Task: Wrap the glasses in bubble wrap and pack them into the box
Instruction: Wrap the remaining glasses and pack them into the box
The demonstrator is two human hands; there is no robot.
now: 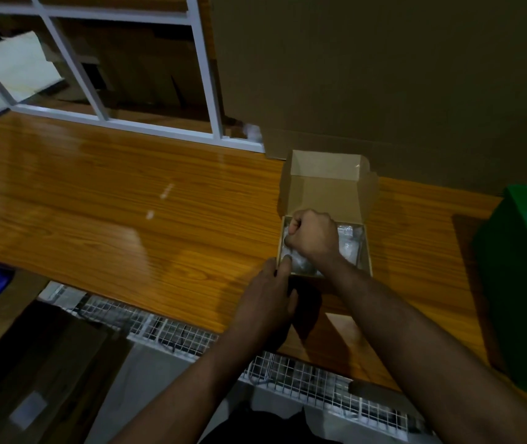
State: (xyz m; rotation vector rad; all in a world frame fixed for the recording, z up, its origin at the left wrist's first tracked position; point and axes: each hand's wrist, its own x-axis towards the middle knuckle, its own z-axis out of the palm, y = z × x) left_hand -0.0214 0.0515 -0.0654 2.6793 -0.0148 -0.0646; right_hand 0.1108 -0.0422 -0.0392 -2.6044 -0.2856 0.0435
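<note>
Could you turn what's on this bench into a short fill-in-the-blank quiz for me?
1. The lid of the cardboard box stands ____.
2. The right hand is curled in a fist inside the ____.
3. At the right edge of the wooden bench stands a bin coloured ____.
4. The bundles in the box are covered in ____ wrap.

Missing words: open; box; green; bubble

Glossy wood-grain worktop (pixel 95 193); matt brown cardboard box (pixel 326 187); shiny clear bubble wrap (pixel 348 238) inside; green plastic bin (pixel 518 267) at 3 o'clock.
</note>
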